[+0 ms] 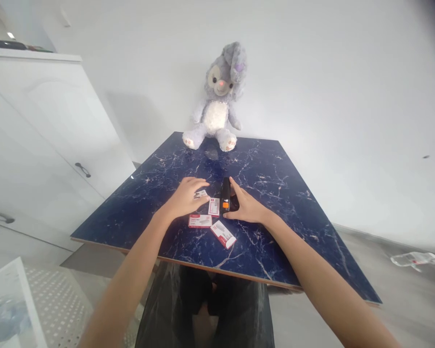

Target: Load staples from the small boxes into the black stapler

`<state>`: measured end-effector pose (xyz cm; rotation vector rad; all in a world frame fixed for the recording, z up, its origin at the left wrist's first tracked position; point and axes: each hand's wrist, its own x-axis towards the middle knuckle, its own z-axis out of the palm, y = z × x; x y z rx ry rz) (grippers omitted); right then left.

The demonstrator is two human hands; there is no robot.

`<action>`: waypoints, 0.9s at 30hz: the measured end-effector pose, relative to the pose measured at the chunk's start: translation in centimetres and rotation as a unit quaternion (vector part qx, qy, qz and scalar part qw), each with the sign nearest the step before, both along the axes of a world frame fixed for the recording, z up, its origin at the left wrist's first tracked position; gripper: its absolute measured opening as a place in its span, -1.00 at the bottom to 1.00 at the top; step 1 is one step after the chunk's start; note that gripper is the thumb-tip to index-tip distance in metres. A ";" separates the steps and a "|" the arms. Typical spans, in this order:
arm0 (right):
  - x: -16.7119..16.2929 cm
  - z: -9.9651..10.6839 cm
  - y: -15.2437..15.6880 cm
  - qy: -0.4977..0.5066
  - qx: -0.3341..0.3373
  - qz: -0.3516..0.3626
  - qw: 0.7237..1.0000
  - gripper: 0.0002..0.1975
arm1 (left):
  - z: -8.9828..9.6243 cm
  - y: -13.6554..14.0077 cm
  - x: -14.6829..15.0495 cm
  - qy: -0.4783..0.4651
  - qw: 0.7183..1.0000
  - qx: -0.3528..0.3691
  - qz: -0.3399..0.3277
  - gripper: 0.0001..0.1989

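Note:
My right hand [249, 205] is around a black stapler-like object [224, 191] with an orange patch on its near end. Its thumb and fingers touch the object's two ends. My left hand [184, 197] hovers over a small white box [200, 194], which it partly covers; its fingers are apart and curved. Between the hands lies a red-and-white box [213, 206]. Nearer to me are two more flat red-and-white boxes, one lying crosswise [200, 221] and one slanted [223, 234]. Their pictures look like rows of staples.
A dark blue marbled table [275, 169] carries all of this. At its far edge a grey plush rabbit [217, 106] sits against the white wall. A white cabinet [39, 125] stands to the left. Clear plastic bottles [413, 258] lie on the floor at right.

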<state>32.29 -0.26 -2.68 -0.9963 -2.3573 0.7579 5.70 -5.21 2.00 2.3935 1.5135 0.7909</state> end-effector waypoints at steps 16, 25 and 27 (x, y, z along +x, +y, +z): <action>-0.1 0.6 -0.5 -0.032 0.004 -0.009 0.999 0.24 | -4.8 -11.8 9.0 -0.036 0.994 0.020 0.098 -0.57; 0.2 0.1 0.0 -0.022 0.022 0.008 0.999 0.22 | 0.0 -8.2 6.3 -0.042 0.998 0.035 -0.033 -0.68; 0.2 0.2 0.0 -0.026 0.019 0.007 0.999 0.23 | 0.9 -5.8 4.8 -0.027 0.998 0.035 -0.049 -0.61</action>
